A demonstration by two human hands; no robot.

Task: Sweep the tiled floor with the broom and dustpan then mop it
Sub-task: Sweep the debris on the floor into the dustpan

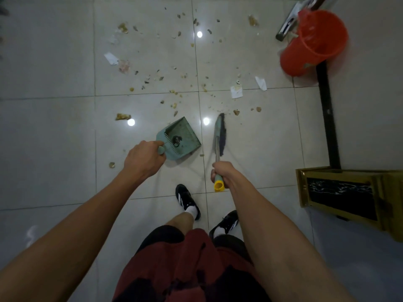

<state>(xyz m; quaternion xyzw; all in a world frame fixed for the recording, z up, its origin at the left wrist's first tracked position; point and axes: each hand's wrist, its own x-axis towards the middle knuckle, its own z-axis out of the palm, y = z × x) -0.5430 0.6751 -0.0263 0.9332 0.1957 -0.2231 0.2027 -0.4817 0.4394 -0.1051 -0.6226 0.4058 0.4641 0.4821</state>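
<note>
Left hand [142, 159] grips dustpan [180, 139] handle; right hand [222, 173] grips broom [219, 136] handle; debris [174, 105] scattered far on tiled floor [54, 138].

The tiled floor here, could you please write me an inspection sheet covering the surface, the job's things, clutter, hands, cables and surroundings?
Surface: pale glossy tiled floor, lamp glare spots, not yet swept.
Job's things: green dustpan with a few bits inside; broom beside it, bristles on the floor; no mop clearly seen.
Clutter: crumbs and paper scraps scattered ahead of the pan.
Hands: left hand grips the dustpan handle; right hand grips the broom handle near its yellow end.
Cables: nothing seen.
Surroundings: red bucket far right; gold-framed furniture on the right.
</note>
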